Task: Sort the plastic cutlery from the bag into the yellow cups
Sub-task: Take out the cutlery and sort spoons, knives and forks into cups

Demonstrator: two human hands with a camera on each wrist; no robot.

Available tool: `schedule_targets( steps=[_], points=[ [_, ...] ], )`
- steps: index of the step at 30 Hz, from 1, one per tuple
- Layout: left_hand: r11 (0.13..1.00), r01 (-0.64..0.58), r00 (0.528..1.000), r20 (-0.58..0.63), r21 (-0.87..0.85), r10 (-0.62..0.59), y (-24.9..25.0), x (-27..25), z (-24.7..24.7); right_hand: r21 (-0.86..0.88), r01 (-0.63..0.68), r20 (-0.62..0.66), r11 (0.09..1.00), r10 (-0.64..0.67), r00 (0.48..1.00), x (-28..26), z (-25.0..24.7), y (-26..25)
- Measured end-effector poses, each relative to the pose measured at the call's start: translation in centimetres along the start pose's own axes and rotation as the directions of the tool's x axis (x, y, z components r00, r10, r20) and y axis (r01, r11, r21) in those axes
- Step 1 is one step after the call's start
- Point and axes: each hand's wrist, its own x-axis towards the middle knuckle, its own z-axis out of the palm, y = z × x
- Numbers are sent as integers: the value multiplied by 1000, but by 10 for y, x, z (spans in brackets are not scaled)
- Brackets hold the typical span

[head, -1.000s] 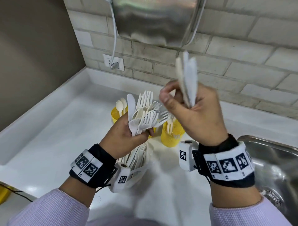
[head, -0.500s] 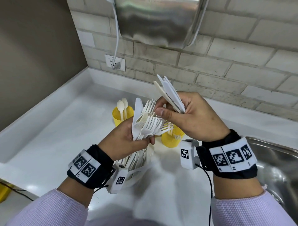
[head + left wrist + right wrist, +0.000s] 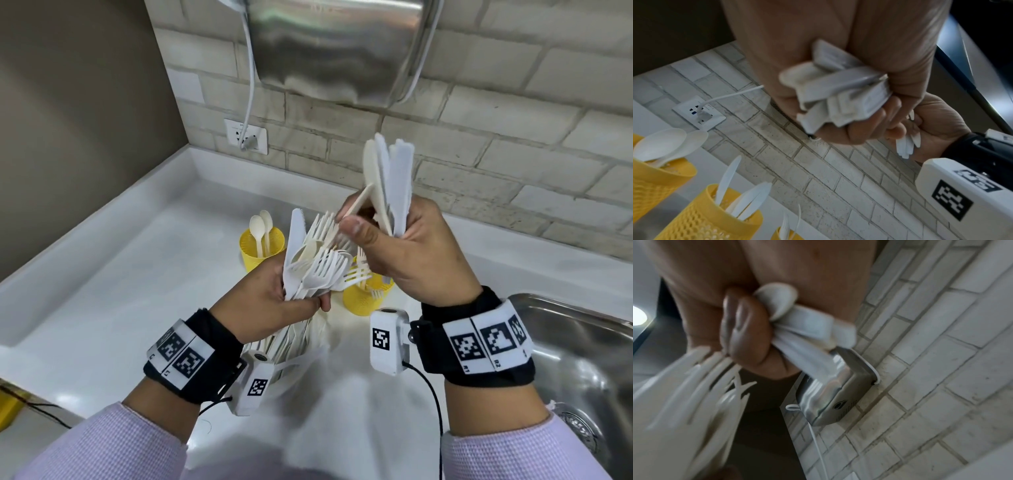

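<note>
My left hand [image 3: 291, 298] grips a mixed bundle of white plastic cutlery [image 3: 318, 263], mostly forks with a spoon and one knife, over the clear bag [image 3: 301, 346] on the counter. Just above and to the right, my right hand [image 3: 376, 226] holds several knives [image 3: 390, 181] upright and pinches one more handle [image 3: 356, 202] at the top of the bundle. Behind the hands stand yellow mesh cups: one with spoons [image 3: 260, 250], one with forks [image 3: 366, 294]. The left wrist view shows the spoon cup [image 3: 657, 178], a knife cup [image 3: 711, 216] and a fork cup [image 3: 785, 233].
A steel sink [image 3: 582, 342] lies at the right of the white counter [image 3: 120, 291]. A steel wall unit [image 3: 335, 48] hangs on the brick wall above the hands, its cable running to a socket [image 3: 246, 136]. A brown wall closes the left side.
My right hand dropped to the left hand's bundle, then rose again with its knives, now pinching one more handle at the bundle's top. The left hand stayed nearly still.
</note>
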Motion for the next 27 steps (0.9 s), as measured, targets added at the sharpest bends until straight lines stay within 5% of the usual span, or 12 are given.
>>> schedule_targets(
  steps=[4,8,12,16,18,21,24,27],
  points=[
    [1000,-10,1000,-12,-8,10,0,1,0,190,-33,-111,981,55,992,3,-1,2],
    [1000,-21,1000,-11,-13,21,1,1,2,402,67,-259,913,43,965,9,-3,1],
    [1000,-24,1000,-5,-11,24,-2,3,2,692,111,-342,713,188,921,12,-8,4],
    [999,-24,1000,-17,25,24,-6,4,2,804,247,-478,542,341,809,15,-15,3],
    [999,-26,998,-59,46,29,-7,7,4,709,260,-582,655,335,741,14,-15,0],
    [990,-13,984,-173,144,38,-10,11,6,303,205,-692,931,67,718,10,-7,-4],
    [946,68,928,-369,317,57,-15,15,7,-223,101,-531,970,-208,822,5,7,-7],
    [890,134,868,-484,436,107,-16,19,7,-389,-18,-372,921,-139,918,0,21,-3]
  ],
)
